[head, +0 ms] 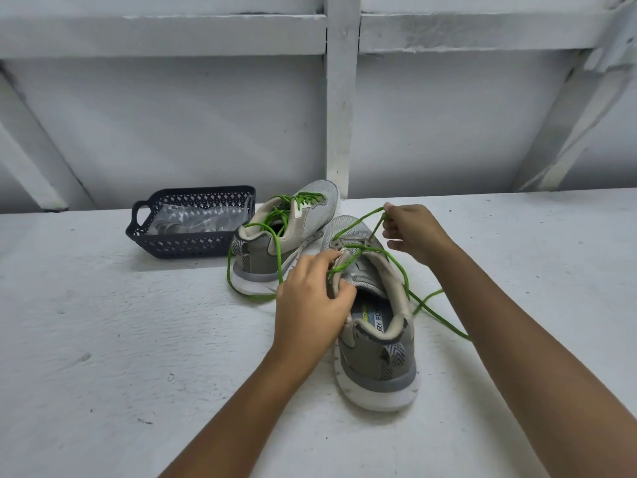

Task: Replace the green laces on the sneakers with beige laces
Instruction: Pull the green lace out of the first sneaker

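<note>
Currently your left hand [310, 305] grips the near sneaker [375, 357] at centre frame, with fingers curled over its left eyelet edge and thumb against the tongue. Your right hand [413, 232], right of centre and above the toe, pinches a loop of the near lace [444, 320], green, between thumb and forefinger; the other fingers are curled in. This lace crosses only the eyelets nearest the tongue. Its loose ends trail off the shoe's right side onto the white surface [103, 339] and pass under your right forearm. The heel faces the bottom of the frame. The second sneaker [289, 232] sits just behind, to the left. Its far lace [303, 199], also green, is threaded but untied, with one long loop hanging down to the surface. A dark basket [193, 244], left of centre beside the second sneaker, holds a clear plastic packet [196, 219]; its contents cannot be told
</note>
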